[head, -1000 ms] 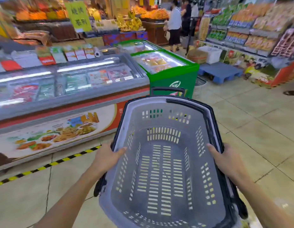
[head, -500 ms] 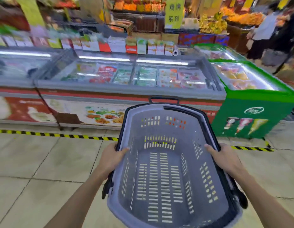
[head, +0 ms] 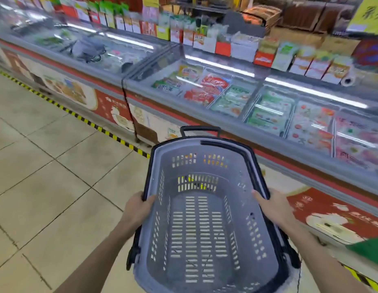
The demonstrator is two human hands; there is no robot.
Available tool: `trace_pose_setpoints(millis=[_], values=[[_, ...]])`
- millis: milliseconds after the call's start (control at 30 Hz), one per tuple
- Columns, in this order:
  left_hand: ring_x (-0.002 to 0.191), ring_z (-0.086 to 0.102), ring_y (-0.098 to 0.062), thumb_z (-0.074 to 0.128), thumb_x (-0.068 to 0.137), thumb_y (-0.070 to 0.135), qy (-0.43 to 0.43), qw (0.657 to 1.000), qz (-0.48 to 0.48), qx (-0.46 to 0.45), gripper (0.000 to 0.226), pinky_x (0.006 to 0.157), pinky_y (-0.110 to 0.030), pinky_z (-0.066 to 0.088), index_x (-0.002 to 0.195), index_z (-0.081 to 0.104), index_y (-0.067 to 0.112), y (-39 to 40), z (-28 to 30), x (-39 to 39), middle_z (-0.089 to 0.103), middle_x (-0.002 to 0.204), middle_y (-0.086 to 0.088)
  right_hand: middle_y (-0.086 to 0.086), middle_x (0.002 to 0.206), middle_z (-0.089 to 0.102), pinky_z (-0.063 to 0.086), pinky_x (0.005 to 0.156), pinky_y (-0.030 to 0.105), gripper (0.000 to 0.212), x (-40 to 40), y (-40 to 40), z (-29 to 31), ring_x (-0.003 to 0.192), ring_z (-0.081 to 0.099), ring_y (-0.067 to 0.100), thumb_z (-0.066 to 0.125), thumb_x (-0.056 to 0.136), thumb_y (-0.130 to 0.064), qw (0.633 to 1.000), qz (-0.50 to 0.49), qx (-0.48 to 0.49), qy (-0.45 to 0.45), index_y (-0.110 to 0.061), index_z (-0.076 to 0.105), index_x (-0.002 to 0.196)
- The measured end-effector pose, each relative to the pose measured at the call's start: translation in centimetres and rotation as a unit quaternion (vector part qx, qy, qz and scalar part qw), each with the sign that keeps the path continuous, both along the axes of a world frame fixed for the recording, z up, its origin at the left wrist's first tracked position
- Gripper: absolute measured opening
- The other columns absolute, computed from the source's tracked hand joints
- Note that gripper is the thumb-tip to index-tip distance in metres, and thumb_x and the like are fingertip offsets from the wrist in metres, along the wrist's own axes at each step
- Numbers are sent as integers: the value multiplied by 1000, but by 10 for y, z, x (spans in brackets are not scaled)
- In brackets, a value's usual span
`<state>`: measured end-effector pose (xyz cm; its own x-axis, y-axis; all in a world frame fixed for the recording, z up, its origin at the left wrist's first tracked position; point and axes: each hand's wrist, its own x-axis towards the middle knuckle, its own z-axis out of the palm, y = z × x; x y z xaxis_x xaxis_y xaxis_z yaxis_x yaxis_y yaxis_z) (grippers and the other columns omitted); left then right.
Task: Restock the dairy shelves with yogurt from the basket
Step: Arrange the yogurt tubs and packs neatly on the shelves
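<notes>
Basket: grey slotted plastic basket (head: pixel 205 218) with a dark rim, held out in front of the person at 6 o'clock in the head view; nothing is visible inside it, and no yogurt is in view.
Left hand: left hand (head: pixel 137 210) grips the basket's rim at 9 o'clock, thumb hooked over the edge, the other fingers wrapped under it out of sight.
Right hand: right hand (head: pixel 275 208) grips the opposite rim at 3 o'clock, thumb lying inside the wall, fingers curled around the outside.
Handle: dark pull handle (head: pixel 199 130) stands up at the basket's far end, at 12 o'clock.
Freezer: long glass-topped chest freezer (head: pixel 226 96) runs from 10 o'clock to 3 o'clock, red and green packets showing under the lids.
Boxes: cartons (head: pixel 243 49) line the freezer's back ledge near 12 o'clock, blurred.
Floor: beige tiled floor (head: pixel 46 187) fills 7 to 9 o'clock, edged by yellow-and-black tape (head: pixel 88 123) along the freezer's base.
</notes>
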<state>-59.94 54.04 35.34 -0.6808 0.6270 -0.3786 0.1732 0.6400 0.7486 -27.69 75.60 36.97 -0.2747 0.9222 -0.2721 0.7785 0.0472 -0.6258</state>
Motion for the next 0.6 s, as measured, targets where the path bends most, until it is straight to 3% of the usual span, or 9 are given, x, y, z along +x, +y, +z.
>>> trace_pose_setpoints(millis=[133, 267, 367, 433, 533, 600], values=[[67, 62, -27, 53, 98, 45, -1, 997, 83, -2, 39, 62, -39, 50, 86, 59, 9, 28, -38, -29, 65, 76, -9, -15, 73, 55, 32, 49, 14, 27, -68, 67, -23, 64, 54, 1, 59, 97, -44, 997, 75, -15, -7, -21, 60, 110], [68, 63, -27, 48, 97, 52, -13, 989, 148, -16, 45, 65, -42, 54, 85, 60, 10, 64, -94, -64, 66, 75, -7, -7, 81, 62, 40, 57, 24, 50, -141, 136, -72, 70, 59, 10, 56, 94, -55, 991, 119, -43, -45, -12, 60, 119], [65, 57, -26, 46, 98, 53, -10, 985, 170, -29, 51, 62, -39, 48, 79, 54, 6, 101, -134, -97, 61, 73, -8, 18, 112, 68, 51, 77, 42, 56, -201, 181, -101, 96, 65, 34, 54, 97, -52, 983, 154, -52, -82, -7, 55, 130], [65, 57, -27, 45, 98, 53, -12, 981, 190, -36, 52, 61, -40, 48, 77, 52, 7, 124, -159, -118, 60, 73, -9, 33, 132, 56, 48, 92, 52, 61, -239, 208, -118, 115, 58, 46, 51, 101, -46, 979, 162, -68, -107, -2, 43, 143], [70, 60, -25, 43, 99, 54, -25, 973, 224, -47, 49, 65, -41, 52, 85, 56, 8, 154, -196, -141, 62, 78, -6, 31, 138, 53, 45, 97, 49, 75, -293, 247, -156, 122, 54, 44, 49, 100, -51, 973, 166, -92, -131, 1, 31, 151], [71, 60, -25, 42, 100, 52, -33, 968, 245, -51, 46, 66, -43, 52, 90, 55, 9, 173, -224, -153, 62, 79, -6, 22, 137, 56, 50, 98, 46, 98, -322, 272, -187, 120, 58, 37, 46, 86, -73, 968, 185, -94, -138, -3, 30, 153]])
